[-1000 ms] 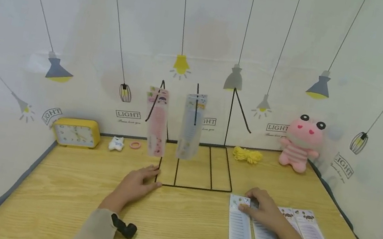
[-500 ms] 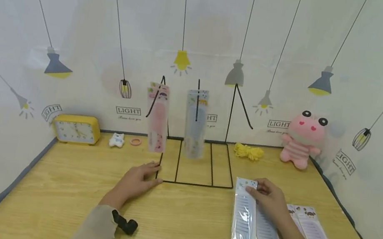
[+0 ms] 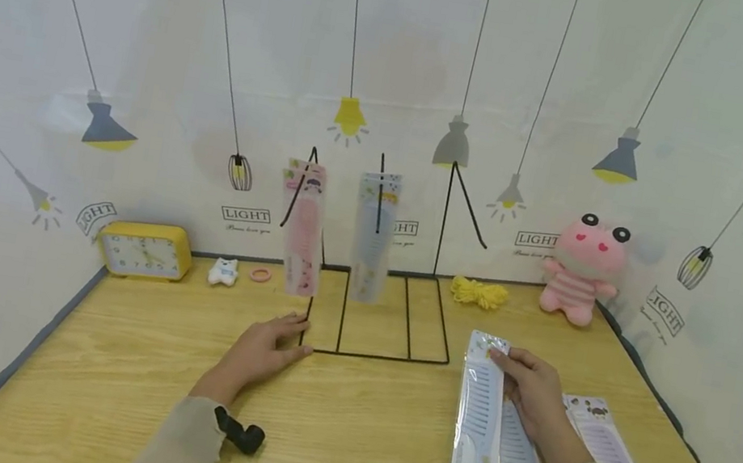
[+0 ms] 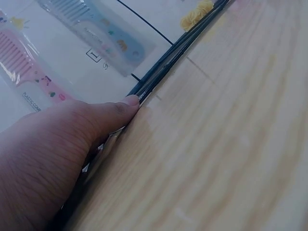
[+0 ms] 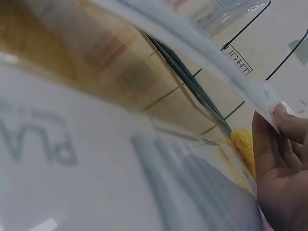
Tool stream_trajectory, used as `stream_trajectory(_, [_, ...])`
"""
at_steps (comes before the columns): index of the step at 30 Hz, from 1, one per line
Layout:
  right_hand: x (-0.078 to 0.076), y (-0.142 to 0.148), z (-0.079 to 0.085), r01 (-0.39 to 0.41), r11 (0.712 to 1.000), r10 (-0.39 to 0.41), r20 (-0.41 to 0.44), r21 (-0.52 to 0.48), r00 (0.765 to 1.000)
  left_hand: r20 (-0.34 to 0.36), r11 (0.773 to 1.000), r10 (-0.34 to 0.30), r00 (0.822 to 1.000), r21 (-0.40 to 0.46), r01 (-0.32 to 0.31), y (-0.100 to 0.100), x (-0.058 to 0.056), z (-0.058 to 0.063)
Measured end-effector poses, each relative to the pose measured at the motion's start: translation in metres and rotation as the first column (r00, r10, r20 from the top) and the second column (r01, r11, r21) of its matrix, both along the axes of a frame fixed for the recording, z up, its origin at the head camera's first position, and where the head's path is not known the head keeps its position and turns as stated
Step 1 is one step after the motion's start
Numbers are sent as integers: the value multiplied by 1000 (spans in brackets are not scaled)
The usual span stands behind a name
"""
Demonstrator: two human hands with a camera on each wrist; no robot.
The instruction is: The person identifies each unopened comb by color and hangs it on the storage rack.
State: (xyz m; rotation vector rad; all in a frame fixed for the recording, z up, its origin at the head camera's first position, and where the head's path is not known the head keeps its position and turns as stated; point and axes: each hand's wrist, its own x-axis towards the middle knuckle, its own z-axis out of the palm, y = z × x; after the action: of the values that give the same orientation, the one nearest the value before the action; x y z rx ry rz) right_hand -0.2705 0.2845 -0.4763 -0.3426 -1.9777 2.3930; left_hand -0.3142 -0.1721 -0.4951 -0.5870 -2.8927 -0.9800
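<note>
My right hand [image 3: 536, 394] pinches the top of a bagged blue comb [image 3: 478, 413] between thumb and fingers. In the right wrist view, its packet's top edge is raised by those fingers [image 5: 284, 125]. Under that hand lies another bagged blue comb [image 3: 521, 453], partly covered. My left hand [image 3: 259, 352] rests at the front left corner of a black wire rack [image 3: 387, 358], its thumb [image 4: 126, 107] touching the base wire. A packaged pink comb [image 3: 304, 245] hangs from the rack's left hook, a packaged blue comb [image 3: 370, 256] from the middle one. The right hook [image 3: 470, 205] is bare.
Bagged purple combs [image 3: 624, 462] lie at the right. Along the back are a yellow clock [image 3: 145, 251], a white star-shaped figure [image 3: 223, 271], a pink ring [image 3: 260, 274], yellow cord [image 3: 478, 292] and a pink plush toy [image 3: 581, 275]. Printed cloth walls border the table.
My right hand has lifted the top of the blue comb's packet and shifted it slightly back and to the right. The left hand has stayed at the rack's corner.
</note>
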Motion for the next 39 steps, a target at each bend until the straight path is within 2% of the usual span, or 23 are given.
stream_trajectory(4, [0,-1,1,30,996,-31,-11,-85,999,5,1000,1,1000,-3,-1,0,1,0])
stream_trajectory(7, [1,-2,2,44,993,-48,-31,-107,998,5,1000,0,1000,-1,0,0,1,1])
stream_trajectory(22, [3,-5,4,87,985,-90,-17,-150,996,5,1000,-7,1000,-1,7,-1,-1,-2])
stream_trajectory(29, [4,-5,7,77,988,-85,-56,-132,995,4,1000,-6,1000,9,6,0,-1,-1])
stream_trajectory(32, [8,-6,17,66,995,-75,-112,-78,991,4,1000,-12,1000,16,12,0,-1,-3])
stream_trajectory(35, [13,-9,36,19,1000,-23,-194,-22,981,8,1000,-14,1000,15,14,0,-1,-3])
stream_trajectory(37, [15,-11,54,-40,999,36,-267,-9,963,8,1000,-10,1000,15,10,0,-1,-2])
stream_trajectory(39, [17,-14,75,-104,995,98,-343,2,934,8,1000,-5,1000,13,5,0,0,0])
